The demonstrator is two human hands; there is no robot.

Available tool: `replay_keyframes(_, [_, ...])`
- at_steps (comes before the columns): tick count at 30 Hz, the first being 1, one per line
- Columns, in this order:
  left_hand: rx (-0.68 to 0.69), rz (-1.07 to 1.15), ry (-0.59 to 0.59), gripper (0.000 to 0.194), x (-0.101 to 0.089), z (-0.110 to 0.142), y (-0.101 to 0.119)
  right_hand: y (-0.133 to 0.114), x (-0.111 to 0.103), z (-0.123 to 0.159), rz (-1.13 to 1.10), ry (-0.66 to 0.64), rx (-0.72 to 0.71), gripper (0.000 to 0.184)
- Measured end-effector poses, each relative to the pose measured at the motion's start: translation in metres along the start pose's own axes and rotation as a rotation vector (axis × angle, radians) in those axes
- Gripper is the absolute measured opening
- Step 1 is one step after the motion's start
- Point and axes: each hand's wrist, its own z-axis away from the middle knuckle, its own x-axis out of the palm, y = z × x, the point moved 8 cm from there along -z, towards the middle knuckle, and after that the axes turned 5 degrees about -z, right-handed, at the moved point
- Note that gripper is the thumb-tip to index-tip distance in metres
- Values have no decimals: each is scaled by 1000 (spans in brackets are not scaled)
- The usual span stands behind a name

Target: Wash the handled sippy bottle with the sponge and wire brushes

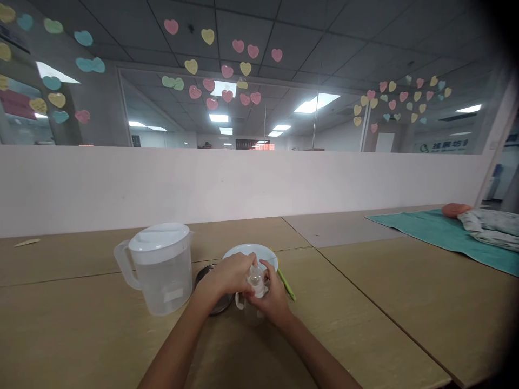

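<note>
Low in the middle of the view, both my hands close around the top of a small clear bottle (256, 276), which looks like a baby bottle with a rounded clear top and a white collar. A white curved handle (239, 302) shows at its left side. My left hand (233, 273) grips the top from the left, thumb and fingers bent. From the right, my right hand (275, 297) wraps around the collar. The lower part of the bottle is dim and partly covered by my hands.
A lidded clear plastic pitcher (168, 275) stands to the left. Behind my hands are a white plate (243, 249), a dark round dish (221, 305) and a green-handled utensil (287, 283). A teal cloth (430, 232) lies at the far right, below a low white wall (243, 183).
</note>
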Motion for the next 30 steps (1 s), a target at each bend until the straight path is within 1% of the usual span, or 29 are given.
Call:
replay_keyframes(2, [0,-10,6,45,1,-1,-1,-1,0,0,15,0,-14,68])
replay_keyframes(5, [-11,32,-1,48,1,-1,-6,-1,0,0,37,-9,-21,68])
replay_keyframes(7, [-27,122,-16,50,-1,0,-10,1,1,1,40,-16,-17,69])
replay_keyframes(9, [-60,265,-48,55,-4,3,-15,3,1,1,39,-30,-11,69])
replay_keyframes(10, [-76,333,-40,57,-8,4,-18,3,2,1,43,-38,-10,69])
replay_keyframes(11, [-87,378,-7,59,-13,5,-22,2,2,1,49,-47,-12,69])
replay_keyframes(12, [-92,391,53,58,-20,6,-27,1,3,2,57,-61,-18,69])
replay_keyframes(14, [-91,320,210,53,-33,6,-37,-2,4,2,73,-89,-27,68])
replay_keyframes(15, [-95,256,266,50,-35,5,-42,-3,5,2,76,-100,-32,67])
replay_keyframes(16, [-102,189,288,50,-33,2,-47,-4,5,2,76,-108,-35,66])
replay_keyframes(17, [-112,130,283,52,-27,-1,-52,-5,5,2,76,-111,-39,65])
replay_keyframes(19, [-112,42,207,59,-8,-11,-57,-5,6,2,78,-112,-47,65])
replay_keyframes(21, [-93,-4,100,63,14,-21,-59,-4,6,2,89,-112,-59,64])
replay_keyframes(22, [-84,-17,66,64,23,-25,-58,-4,6,2,97,-111,-64,64])
replay_keyframes(23, [-79,-28,45,65,30,-28,-58,-4,6,2,104,-110,-68,64])
replay_keyframes(25, [-57,-39,43,65,40,-34,-56,-4,6,2,113,-113,-70,63])
replay_keyframes(27, [-16,-17,57,58,47,-39,-52,-4,6,1,110,-122,-64,63])
replay_keyframes(30, [50,57,52,33,59,-46,-47,-5,6,1,93,-129,-65,63])
